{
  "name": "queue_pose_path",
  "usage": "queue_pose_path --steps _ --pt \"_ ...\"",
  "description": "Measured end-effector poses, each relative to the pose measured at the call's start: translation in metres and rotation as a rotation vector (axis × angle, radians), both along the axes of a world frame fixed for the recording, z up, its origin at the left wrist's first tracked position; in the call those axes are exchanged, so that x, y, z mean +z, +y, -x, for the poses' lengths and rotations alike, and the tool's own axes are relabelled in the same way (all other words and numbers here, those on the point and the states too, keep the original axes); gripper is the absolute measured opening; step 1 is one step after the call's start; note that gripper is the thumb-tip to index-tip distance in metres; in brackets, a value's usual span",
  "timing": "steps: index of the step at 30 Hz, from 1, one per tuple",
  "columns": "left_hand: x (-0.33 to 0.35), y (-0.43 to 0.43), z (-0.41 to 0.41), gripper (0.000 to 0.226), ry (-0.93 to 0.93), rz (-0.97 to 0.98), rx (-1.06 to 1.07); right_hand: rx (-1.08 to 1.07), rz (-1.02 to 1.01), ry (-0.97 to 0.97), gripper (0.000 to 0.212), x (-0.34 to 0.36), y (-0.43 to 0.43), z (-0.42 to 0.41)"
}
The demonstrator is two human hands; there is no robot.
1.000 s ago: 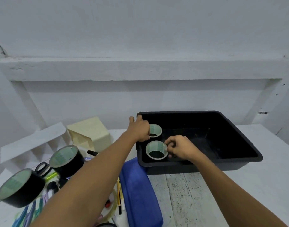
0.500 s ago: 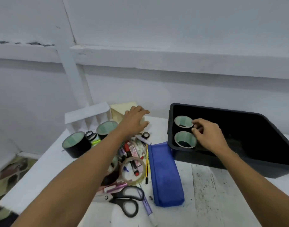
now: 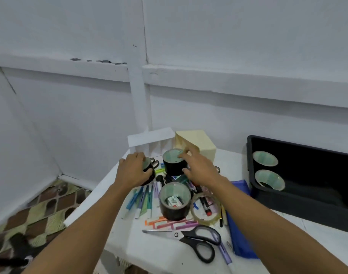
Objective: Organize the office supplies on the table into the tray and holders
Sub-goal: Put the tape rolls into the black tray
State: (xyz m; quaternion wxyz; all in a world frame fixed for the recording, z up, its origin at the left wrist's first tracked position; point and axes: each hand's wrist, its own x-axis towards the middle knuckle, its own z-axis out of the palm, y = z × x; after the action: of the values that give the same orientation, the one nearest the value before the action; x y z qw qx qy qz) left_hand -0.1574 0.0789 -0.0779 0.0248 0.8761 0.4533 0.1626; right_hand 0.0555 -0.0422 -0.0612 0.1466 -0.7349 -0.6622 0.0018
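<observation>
White tabletop (image 3: 149, 254) is carrying everything, with the black tray (image 3: 287, 206) sitting at its right end. The tray is holding a far tray roll (image 3: 265, 159) and a near tray roll (image 3: 269, 179) against its left wall. A blue pouch (image 3: 238, 224) is lying just beside the tray. At the back, a cream holder (image 3: 200, 143) and a white divided holder (image 3: 151, 137) are standing side by side.

Your right hand (image 3: 196, 167) is curling fingers and thumb round a black tape roll (image 3: 174, 165). Your left hand (image 3: 135, 171) is gripping a second black roll (image 3: 150, 172) beside it. A third roll (image 3: 175, 211) is standing nearer you, beside a clear tape ring (image 3: 205, 221). Scissors (image 3: 200, 242) are lying near the table's edge, and markers (image 3: 143, 200) are fanning out left of the third roll.
</observation>
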Motion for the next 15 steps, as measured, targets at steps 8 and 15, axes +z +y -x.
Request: queue_pose_path --steps 8,15 --pt "0.033 0.016 0.015 0.02 -0.148 0.229 -0.226 0.019 -0.09 -0.038 0.021 0.004 0.007 0.003" --pt "0.086 -0.003 -0.074 0.013 -0.409 -0.01 -0.428 -0.139 -0.34 0.052 0.022 0.048 -0.077 -0.081"
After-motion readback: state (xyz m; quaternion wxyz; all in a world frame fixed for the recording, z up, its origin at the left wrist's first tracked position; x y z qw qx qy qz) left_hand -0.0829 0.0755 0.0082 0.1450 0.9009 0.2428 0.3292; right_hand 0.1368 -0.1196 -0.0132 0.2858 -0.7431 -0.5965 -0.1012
